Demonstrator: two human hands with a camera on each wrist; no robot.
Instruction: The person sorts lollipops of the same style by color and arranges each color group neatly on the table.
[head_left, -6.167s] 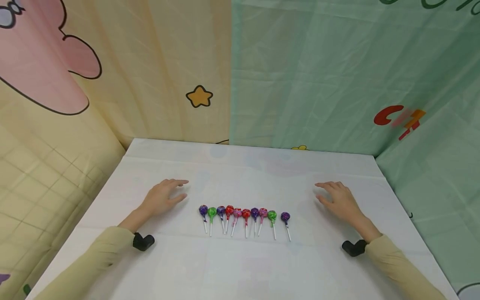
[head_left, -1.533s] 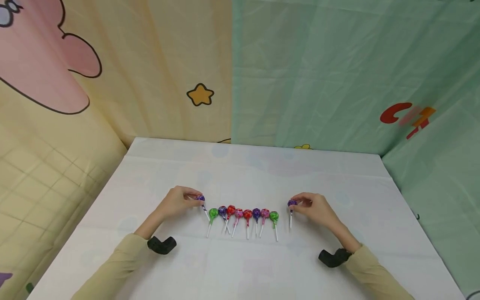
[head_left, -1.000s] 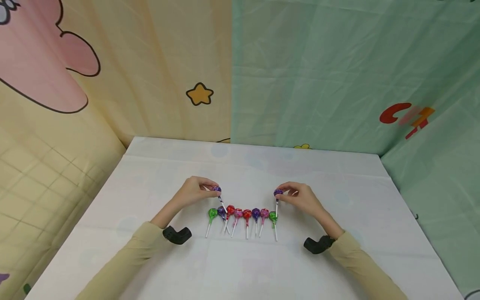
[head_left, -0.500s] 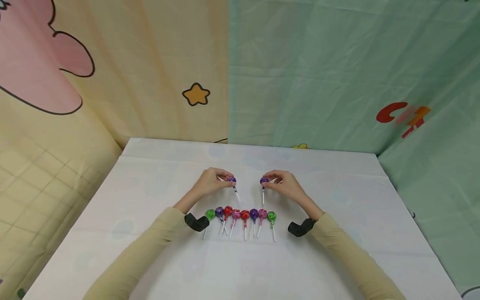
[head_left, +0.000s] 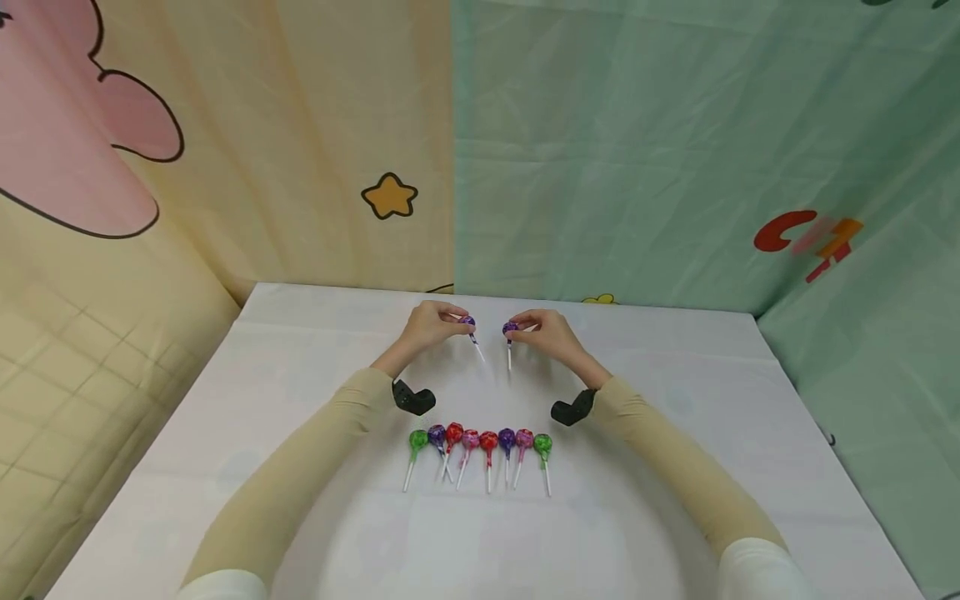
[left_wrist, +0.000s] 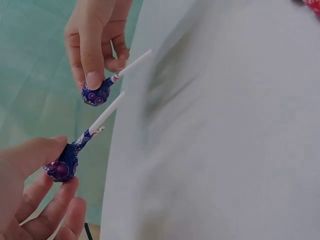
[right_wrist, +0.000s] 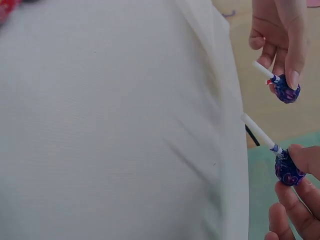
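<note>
Near the far side of the white table, my left hand (head_left: 431, 325) pinches a purple-wrapped lollipop (left_wrist: 63, 167) by its round head, between thumb and fingers. Opposite it, my right hand (head_left: 550, 335) grips a second purple lollipop (right_wrist: 289, 170) the same way. Both white sticks point down and toward me in the head view, and the two lollipops hang a short gap apart. Closer to me lies a row of several lollipops, with a green one (head_left: 417, 440) at its left end and another green one (head_left: 543, 445) at its right end. Red, pink and purple ones lie between them.
The white table (head_left: 480, 550) ends at a back edge just beyond my hands. Behind it hang a yellow curtain (head_left: 315, 167) and a green curtain (head_left: 637, 167). Black wrist mounts (head_left: 413, 398) sit below both hands, above the row.
From the ends of the row, both hands have picked up the purple lollipops. They have carried them inward and away from me, toward the table's back edge.
</note>
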